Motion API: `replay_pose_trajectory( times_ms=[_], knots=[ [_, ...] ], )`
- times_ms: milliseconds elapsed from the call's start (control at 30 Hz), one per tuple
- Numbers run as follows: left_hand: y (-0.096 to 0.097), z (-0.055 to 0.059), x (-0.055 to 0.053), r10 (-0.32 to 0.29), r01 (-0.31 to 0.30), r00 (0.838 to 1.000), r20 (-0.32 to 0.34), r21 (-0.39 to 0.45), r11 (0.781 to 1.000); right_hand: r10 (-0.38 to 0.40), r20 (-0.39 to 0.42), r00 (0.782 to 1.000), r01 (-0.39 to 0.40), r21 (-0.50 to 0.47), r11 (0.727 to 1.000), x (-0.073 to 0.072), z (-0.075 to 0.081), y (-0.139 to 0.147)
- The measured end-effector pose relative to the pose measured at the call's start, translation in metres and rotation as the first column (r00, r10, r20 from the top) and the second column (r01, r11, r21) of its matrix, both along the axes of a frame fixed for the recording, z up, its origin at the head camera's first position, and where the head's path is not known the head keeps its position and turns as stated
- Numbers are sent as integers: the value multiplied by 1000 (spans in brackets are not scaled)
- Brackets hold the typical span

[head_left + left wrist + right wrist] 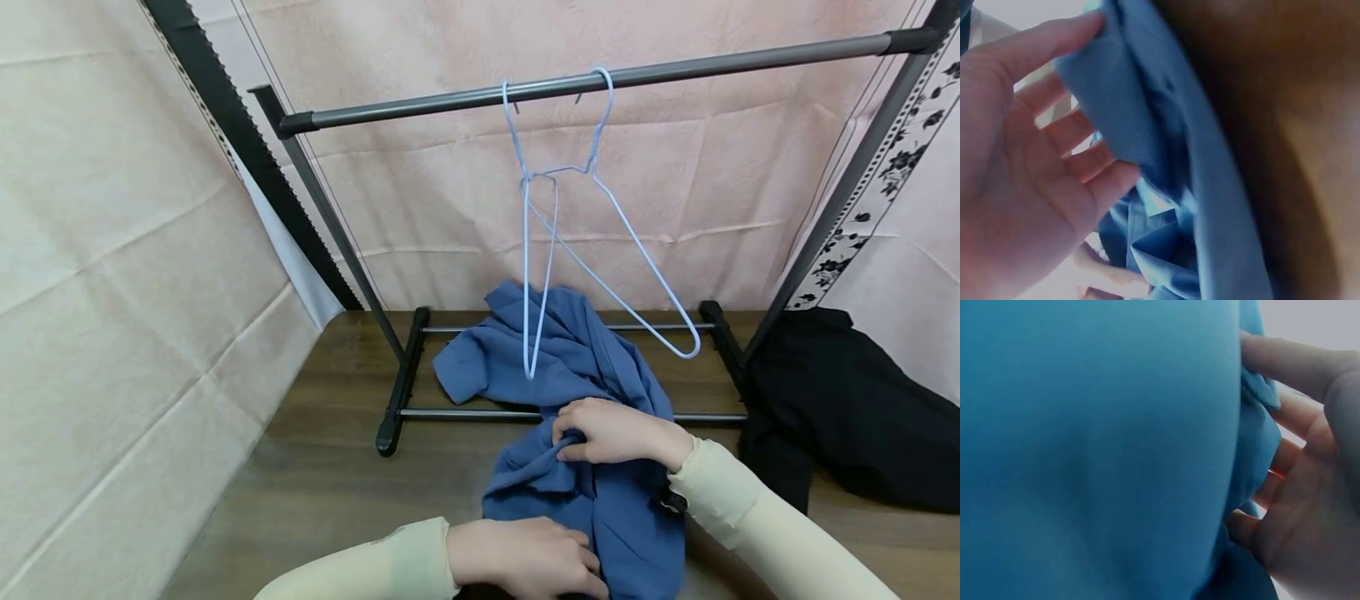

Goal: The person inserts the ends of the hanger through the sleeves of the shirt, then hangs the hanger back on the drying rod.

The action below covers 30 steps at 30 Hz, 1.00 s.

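A rumpled blue shirt (577, 350) lies over the base of a clothes rack and stretches toward the front of the table. Low on it, my left hand (528, 554) holds the cloth; in the left wrist view an edge of the shirt (1104, 94) runs between thumb and fingers. Farther up, my right hand (611, 429) grips a bunched fold, thumb and fingers on either side of it. Blue fabric (1104, 450) fills most of the right wrist view and hides part of those fingertips.
Two light blue hangers, one at left (526, 275) and one at right (637, 242), hang from the rack's rod (720, 67) above the shirt. Black clothing (862, 417) is heaped on the right of the wooden table (322, 500). Pale curtains (150, 292) enclose the sides and back.
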<state>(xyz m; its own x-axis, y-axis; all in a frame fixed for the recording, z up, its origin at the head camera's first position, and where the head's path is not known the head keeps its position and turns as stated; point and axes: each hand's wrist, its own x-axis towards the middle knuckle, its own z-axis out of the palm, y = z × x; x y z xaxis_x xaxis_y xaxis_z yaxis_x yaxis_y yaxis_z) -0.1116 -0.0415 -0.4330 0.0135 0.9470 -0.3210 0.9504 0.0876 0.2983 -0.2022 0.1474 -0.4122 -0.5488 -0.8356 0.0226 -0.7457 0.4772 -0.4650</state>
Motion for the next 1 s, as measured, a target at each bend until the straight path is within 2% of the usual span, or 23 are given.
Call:
replay_pose_trajectory(
  times_ms=[100, 167, 200, 233, 267, 300, 367, 400, 433, 467, 500, 533, 567, 600, 633, 667, 733, 800, 867, 933, 1000],
  knots=[
    [-10, 4, -5, 17, -18, 998, -55, -13, 1000, -58, 12, 998, 58, -57, 997, -3, 4, 9],
    [-19, 8, -8, 46, -47, 988, -148, 0, 999, -100, 8, 995, 100, -92, 991, -5, 8, 16],
    [-24, 10, -10, 69, -67, 975, -213, 19, 998, -126, 5, 992, 126, -105, 987, -6, 10, 20],
    [-29, 12, -11, 98, -93, 952, -290, 33, 995, -156, 3, 988, 155, -114, 981, -6, 12, 24],
    [-33, 15, -13, 129, -122, 921, -368, 44, 992, -189, -2, 982, 188, -123, 974, -7, 13, 29],
    [-38, 16, -15, 161, -154, 882, -443, 54, 987, -219, -8, 976, 216, -135, 967, -7, 15, 34],
    [-46, 17, -20, 220, -219, 793, -569, 71, 973, -285, -6, 959, 281, -151, 948, -8, 16, 43],
    [-49, 18, -24, 241, -248, 748, -618, 77, 966, -315, -2, 949, 311, -159, 937, -8, 16, 48],
    [-51, 17, -28, 257, -273, 711, -654, 79, 959, -342, 5, 940, 338, -166, 926, -7, 16, 51],
    [-53, 15, -32, 272, -292, 682, -678, 89, 952, -362, 14, 932, 359, -174, 917, -7, 14, 54],
    [-55, 12, -36, 284, -299, 662, -694, 103, 949, -375, 25, 927, 373, -180, 910, -7, 13, 56],
    [-56, 10, -41, 291, -296, 647, -705, 119, 948, -390, 39, 920, 391, -180, 903, -7, 11, 57],
    [-57, 6, -45, 296, -281, 640, -710, 142, 949, -400, 50, 915, 402, -176, 898, -7, 9, 58],
    [-58, 3, -49, 301, -260, 644, -703, 169, 951, -404, 58, 913, 408, -170, 897, -6, 7, 58],
    [-59, 0, -52, 304, -235, 658, -689, 196, 952, -404, 63, 912, 409, -163, 898, -6, 4, 58],
    [-60, -3, -54, 308, -206, 677, -669, 230, 951, -400, 69, 914, 406, -159, 900, -7, 2, 57],
    [-63, -7, -58, 314, -152, 726, -612, 302, 941, -386, 72, 920, 393, -157, 906, -8, -1, 56],
    [-68, -9, -60, 323, -112, 768, -553, 381, 918, -379, 62, 923, 384, -173, 907, -9, -1, 54],
    [-74, -8, -61, 349, -97, 795, -497, 463, 881, -386, 43, 922, 386, -200, 900, -10, 1, 52],
    [-81, -4, -63, 407, -125, 799, -442, 541, 832, -404, 7, 915, 394, -240, 888, -11, 5, 51],
    [-89, 1, -64, 494, -203, 787, -370, 601, 773, -423, -30, 905, 398, -282, 873, -12, 10, 52]
  ],
)
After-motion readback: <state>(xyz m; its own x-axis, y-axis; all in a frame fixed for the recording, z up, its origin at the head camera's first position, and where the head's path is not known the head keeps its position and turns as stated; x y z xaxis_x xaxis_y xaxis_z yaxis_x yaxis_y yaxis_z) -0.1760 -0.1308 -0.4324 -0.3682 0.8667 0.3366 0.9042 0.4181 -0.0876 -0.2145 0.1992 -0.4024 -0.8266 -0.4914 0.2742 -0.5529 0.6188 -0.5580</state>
